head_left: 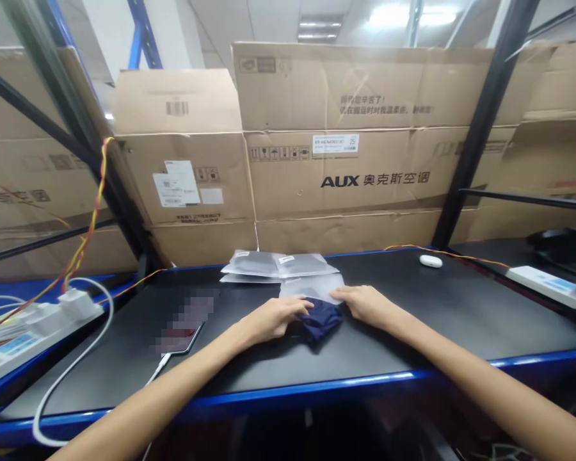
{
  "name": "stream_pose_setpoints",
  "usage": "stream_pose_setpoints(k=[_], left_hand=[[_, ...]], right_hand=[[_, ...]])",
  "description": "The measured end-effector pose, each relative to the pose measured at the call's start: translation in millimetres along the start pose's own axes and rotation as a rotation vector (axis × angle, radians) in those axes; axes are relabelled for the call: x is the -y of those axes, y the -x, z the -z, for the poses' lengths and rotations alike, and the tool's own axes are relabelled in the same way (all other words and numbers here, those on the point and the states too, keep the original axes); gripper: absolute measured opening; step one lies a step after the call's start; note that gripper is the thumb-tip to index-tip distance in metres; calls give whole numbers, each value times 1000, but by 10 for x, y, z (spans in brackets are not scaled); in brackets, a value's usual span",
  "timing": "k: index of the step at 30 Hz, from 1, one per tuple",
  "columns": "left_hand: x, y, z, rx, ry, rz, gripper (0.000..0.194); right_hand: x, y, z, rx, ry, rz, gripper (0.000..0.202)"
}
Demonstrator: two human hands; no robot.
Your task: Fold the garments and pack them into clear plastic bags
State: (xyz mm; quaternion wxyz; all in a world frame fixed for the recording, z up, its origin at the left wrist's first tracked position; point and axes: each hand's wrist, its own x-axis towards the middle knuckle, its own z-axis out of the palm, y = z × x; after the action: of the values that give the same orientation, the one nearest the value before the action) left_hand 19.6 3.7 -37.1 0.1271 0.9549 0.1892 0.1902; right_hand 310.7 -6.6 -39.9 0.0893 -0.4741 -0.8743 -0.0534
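Note:
A dark blue folded cloth [322, 322] lies near the middle of the black table, partly at the mouth of a translucent plastic bag [307, 286]. My left hand [281, 315] is closed on the cloth's upper left part, its fingertips over the fabric. On the right, my right hand [365, 303] pinches the bag's near right edge between thumb and fingers. Behind them lie more translucent bags [254, 264] with small white labels, in two stacks side by side.
A phone [187, 339], partly blurred out, lies at left with a white cable. Power strips [547, 285] stand at both sides. A white earbud case [431, 261] is at the back right. Cardboard boxes [374, 153] line the back, between black rack posts.

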Motion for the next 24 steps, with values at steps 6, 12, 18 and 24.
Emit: stream_pose_setpoints(k=[6,12,18,24], left_hand=[[-202,106,47,43,70,-22,33],[-144,218,93,10,26,5,25],[-125,213,127,6,-83,28,25],[-171,164,95,-2,-196,83,27]], right_hand=[[-342,-135,9,96,87,-162,50],[-450,-184,79,96,-11,-145,57],[-287,-259,-5,91,-240,-81,53],[-374,-483,-39,72,-237,-77,48]])
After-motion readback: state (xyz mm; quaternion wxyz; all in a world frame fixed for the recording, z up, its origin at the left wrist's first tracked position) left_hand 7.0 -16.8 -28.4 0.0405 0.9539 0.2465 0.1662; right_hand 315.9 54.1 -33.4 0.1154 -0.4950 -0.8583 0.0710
